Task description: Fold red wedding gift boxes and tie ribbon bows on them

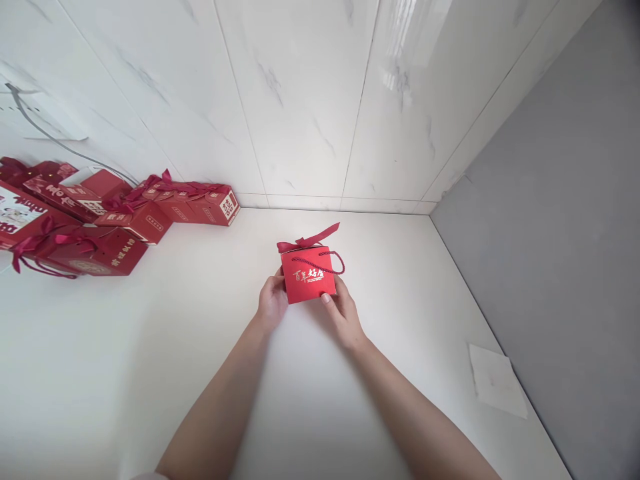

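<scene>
Between my two hands is a small red gift box [310, 287] with gold lettering on the side facing me. A dark red ribbon bow [303, 244] is tied at its top, one tail sticking out to the upper right. A twisted red cord handle [338, 261] hangs over its front. My left hand [273, 301] grips the box's left side, its fingers partly hidden behind it. At the lower right corner, my right hand [345, 315] holds on with the thumb in front and the other fingers mostly out of sight.
Several red gift boxes with ribbons [115, 250] are piled at the left against the marbled tile wall [295, 100]. A grey cable [55, 140] runs down behind them. A pale square sheet [496, 380] lies on the white tabletop [400, 280] beside the grey panel [565, 220] at right.
</scene>
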`<state>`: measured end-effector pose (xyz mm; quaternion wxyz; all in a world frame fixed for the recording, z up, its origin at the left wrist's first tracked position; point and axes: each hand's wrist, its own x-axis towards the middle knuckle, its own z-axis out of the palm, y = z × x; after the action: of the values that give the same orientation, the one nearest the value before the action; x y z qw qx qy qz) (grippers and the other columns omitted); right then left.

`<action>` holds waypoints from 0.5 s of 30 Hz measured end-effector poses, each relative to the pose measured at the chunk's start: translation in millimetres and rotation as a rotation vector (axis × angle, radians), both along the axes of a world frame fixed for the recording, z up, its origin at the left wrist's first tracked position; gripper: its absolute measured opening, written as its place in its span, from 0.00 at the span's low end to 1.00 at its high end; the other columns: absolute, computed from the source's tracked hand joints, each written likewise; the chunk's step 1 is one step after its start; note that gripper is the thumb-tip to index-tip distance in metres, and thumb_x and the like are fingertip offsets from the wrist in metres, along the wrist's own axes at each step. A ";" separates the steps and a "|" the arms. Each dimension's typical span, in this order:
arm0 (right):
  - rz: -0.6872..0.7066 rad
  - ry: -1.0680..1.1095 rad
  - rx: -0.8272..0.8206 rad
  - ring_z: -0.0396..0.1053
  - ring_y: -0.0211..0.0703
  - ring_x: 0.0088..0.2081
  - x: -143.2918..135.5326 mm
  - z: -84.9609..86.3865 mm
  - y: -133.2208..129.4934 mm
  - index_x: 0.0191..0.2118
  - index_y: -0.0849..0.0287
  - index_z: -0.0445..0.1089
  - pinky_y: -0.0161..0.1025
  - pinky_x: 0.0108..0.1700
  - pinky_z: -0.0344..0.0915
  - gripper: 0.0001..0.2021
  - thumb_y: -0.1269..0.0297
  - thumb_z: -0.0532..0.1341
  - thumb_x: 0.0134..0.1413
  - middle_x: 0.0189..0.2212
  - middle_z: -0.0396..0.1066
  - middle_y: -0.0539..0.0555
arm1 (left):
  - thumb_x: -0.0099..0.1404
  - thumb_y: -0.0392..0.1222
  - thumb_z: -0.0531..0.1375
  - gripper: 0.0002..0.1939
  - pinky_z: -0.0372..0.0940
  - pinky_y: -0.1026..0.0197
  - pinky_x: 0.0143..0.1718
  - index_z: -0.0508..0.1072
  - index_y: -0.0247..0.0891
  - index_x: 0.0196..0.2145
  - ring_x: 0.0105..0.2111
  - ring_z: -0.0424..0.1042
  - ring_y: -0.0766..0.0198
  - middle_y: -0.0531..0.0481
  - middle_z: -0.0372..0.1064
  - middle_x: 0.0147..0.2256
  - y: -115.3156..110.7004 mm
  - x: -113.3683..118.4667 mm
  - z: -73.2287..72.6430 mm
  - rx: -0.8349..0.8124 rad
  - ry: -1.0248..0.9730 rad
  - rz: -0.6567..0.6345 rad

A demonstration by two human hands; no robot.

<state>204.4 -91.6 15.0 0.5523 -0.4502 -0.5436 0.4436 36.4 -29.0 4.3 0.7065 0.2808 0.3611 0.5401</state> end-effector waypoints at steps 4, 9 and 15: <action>0.002 0.007 -0.006 0.65 0.52 0.57 -0.4 0.7 0.1 0.60 0.50 0.63 0.49 0.53 0.68 0.20 0.54 0.56 0.64 0.59 0.64 0.55 | 0.59 0.43 0.54 0.13 0.67 0.56 0.35 0.75 0.39 0.39 0.35 0.72 0.55 0.49 0.73 0.29 -0.5 -0.7 0.1 -0.002 0.031 0.000; -0.002 0.017 -0.024 0.65 0.51 0.56 -1.1 0.8 -0.6 0.58 0.50 0.64 0.49 0.56 0.64 0.19 0.54 0.54 0.65 0.56 0.67 0.55 | 0.60 0.45 0.56 0.12 0.67 0.57 0.38 0.75 0.41 0.38 0.39 0.73 0.56 0.50 0.75 0.37 -1.3 1.7 5.9 0.020 0.003 0.060; -0.046 0.022 -0.042 0.68 0.50 0.51 -2.6 -7.7 3.2 0.53 0.52 0.68 0.50 0.55 0.64 0.14 0.61 0.55 0.63 0.51 0.70 0.55 | 0.66 0.58 0.52 0.20 0.66 0.55 0.45 0.74 0.41 0.41 0.47 0.72 0.53 0.47 0.74 0.45 -3.5 7.0 10.2 0.101 0.051 0.213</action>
<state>201.7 -88.4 7.3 0.5589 -0.4691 -0.5176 0.4469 43.4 -32.5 14.5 0.6206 0.2899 0.3790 0.6222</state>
